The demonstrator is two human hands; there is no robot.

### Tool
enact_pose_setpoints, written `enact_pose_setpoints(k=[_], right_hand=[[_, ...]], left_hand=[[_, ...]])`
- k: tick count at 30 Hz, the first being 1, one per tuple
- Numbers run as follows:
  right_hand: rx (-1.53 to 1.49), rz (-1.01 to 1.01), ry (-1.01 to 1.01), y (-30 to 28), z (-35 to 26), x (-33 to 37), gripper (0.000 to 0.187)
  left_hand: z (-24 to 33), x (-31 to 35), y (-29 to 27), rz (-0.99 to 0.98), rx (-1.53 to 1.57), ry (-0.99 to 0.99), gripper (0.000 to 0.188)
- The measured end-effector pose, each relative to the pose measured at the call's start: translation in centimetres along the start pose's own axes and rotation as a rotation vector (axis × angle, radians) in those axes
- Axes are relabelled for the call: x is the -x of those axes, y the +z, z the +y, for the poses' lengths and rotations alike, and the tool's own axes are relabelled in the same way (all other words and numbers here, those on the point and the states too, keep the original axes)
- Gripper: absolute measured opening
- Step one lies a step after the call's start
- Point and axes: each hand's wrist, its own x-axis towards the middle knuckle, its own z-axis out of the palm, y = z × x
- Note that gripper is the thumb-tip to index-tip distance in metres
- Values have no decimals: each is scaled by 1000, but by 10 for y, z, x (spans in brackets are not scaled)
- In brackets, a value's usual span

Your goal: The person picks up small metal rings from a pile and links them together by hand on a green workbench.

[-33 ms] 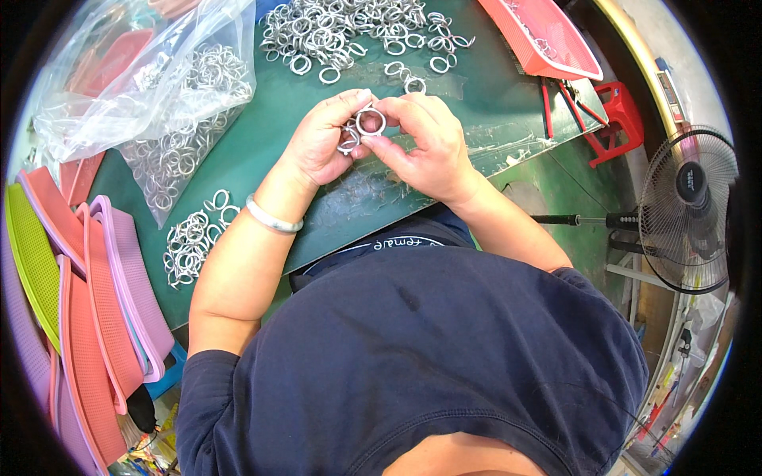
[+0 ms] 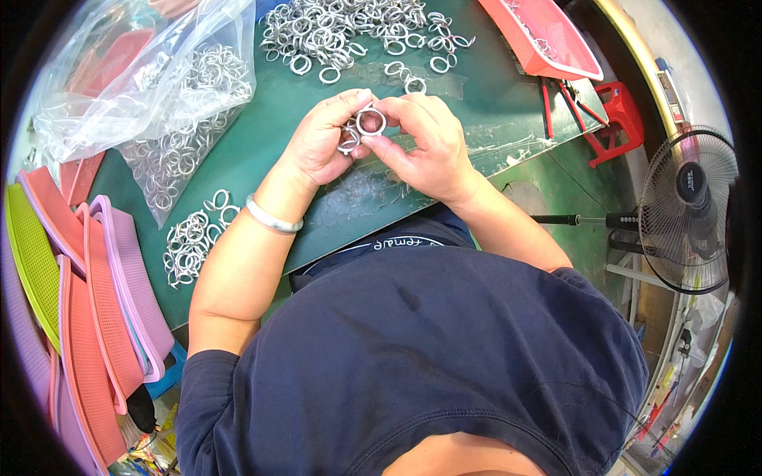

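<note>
Over the near part of the green table (image 2: 349,198), both hands meet at one shiny metal ring (image 2: 383,128). My right hand (image 2: 432,151) pinches its right side between thumb and fingers. My left hand (image 2: 317,147), with a pale bangle on its wrist, is closed around several more metal rings (image 2: 348,147), partly hidden by its fingers. Just beyond the hands lie a few loose rings (image 2: 413,84), and farther back is a big heap of the same rings (image 2: 341,36). A smaller pile of rings (image 2: 190,246) rests beside my left forearm.
A clear plastic bag (image 2: 171,119) of rings sits at the far left. Stacked pink, purple and green baskets (image 2: 95,301) stand near left. At the far right are a pink basket (image 2: 567,63), red-handled pliers (image 2: 548,107), a red stool (image 2: 623,123) and a fan (image 2: 689,206).
</note>
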Motion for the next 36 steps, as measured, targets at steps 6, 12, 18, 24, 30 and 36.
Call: enact_pose_setpoints(k=[6,12,18,24,30,36], right_hand=[[-4,8,2,0,0,0,29],[-7,49,38,0,4,1,27],[9,80,76,0,11,2,26],[-28,83,102,3,14,4,28],[-70,79,126,7,20,8,30],[-92,61,151,9,20,8,30]], left_hand=[[0,-1,0,6,4,-14,23],[3,0,2,9,91,-79,22],[3,0,-1,-21,1,-46,17],[4,0,2,50,-44,0,11],[1,-1,5,121,-58,50,10],[-1,-4,0,150,-63,31,9]])
